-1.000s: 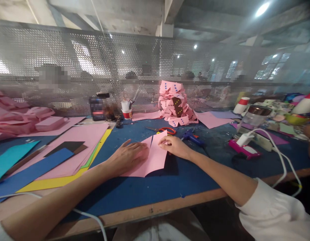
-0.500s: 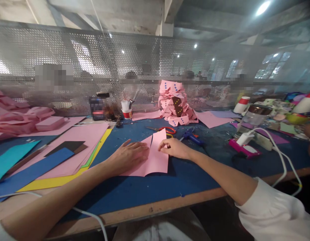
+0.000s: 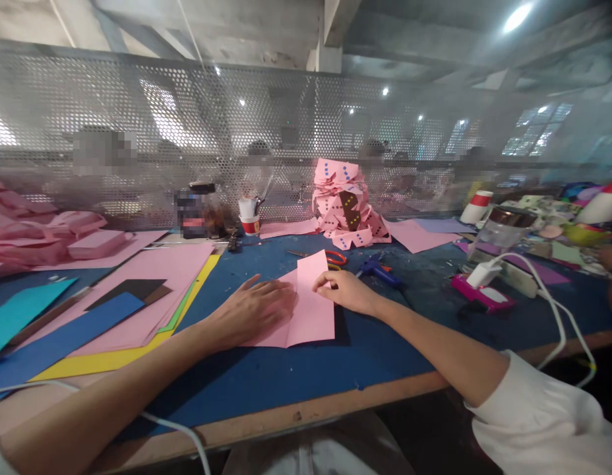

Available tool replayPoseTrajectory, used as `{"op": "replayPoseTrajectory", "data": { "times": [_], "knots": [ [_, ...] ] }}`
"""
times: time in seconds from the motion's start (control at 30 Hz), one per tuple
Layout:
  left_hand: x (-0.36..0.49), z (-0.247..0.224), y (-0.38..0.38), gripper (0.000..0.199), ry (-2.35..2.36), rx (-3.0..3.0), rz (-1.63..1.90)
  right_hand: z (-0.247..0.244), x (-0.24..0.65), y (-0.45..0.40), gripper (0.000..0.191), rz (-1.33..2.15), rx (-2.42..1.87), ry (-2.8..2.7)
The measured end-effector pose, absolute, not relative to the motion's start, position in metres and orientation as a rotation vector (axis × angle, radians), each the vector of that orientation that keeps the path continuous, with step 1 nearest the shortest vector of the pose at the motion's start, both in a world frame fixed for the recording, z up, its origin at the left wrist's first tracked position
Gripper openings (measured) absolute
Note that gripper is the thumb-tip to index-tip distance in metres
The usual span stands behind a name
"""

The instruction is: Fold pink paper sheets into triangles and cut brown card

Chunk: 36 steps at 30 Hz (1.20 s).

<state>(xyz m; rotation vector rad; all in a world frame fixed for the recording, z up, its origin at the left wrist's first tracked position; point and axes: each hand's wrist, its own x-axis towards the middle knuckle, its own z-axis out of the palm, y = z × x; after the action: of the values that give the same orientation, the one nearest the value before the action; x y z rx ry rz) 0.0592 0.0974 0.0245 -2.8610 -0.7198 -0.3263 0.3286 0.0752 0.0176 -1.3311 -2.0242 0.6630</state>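
A folded sheet of pink paper (image 3: 313,310) is on the blue table mat (image 3: 266,386) in front of me, its right half raised off the mat along a crease. My left hand (image 3: 259,307) lies flat on the left half, fingers stretched out. The right half's outer edge is pinched between the thumb and fingers of my right hand (image 3: 343,290). Just beyond the paper are red-handled scissors (image 3: 336,257) and a blue-handled tool (image 3: 382,270), both partly hidden or too small to make out fully.
Pink sheets (image 3: 187,264) and coloured strips lie left, by a heap of pink paper pieces (image 3: 43,227). Dotted pink pieces (image 3: 340,204) are stacked at the back, near a paper cup (image 3: 249,221). A jar (image 3: 504,231) and pink power strip (image 3: 481,293) stand right, with a white cable.
The raised right half has tipped slightly, and the gap at the top of the crease no longer shows. Both hands have stayed nearly in place.
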Motion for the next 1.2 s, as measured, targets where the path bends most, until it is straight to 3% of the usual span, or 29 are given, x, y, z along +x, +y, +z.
{"op": "replayPoseTrajectory", "data": {
  "times": [0.33,0.6,1.2],
  "knots": [
    [0.054,0.011,0.107,0.038,-0.709,-2.828,-0.284,0.017,0.326,0.072,0.03,0.939,-1.288,-1.93],
    [0.057,0.015,0.104,0.033,-0.742,-2.839,-0.29,0.02,0.326,0.07,0.018,0.856,-1.299,-2.029],
    [0.058,0.02,0.102,0.036,-0.693,-2.843,-0.316,0.022,0.326,0.071,0.017,0.814,-1.352,-1.96]
  ]
}}
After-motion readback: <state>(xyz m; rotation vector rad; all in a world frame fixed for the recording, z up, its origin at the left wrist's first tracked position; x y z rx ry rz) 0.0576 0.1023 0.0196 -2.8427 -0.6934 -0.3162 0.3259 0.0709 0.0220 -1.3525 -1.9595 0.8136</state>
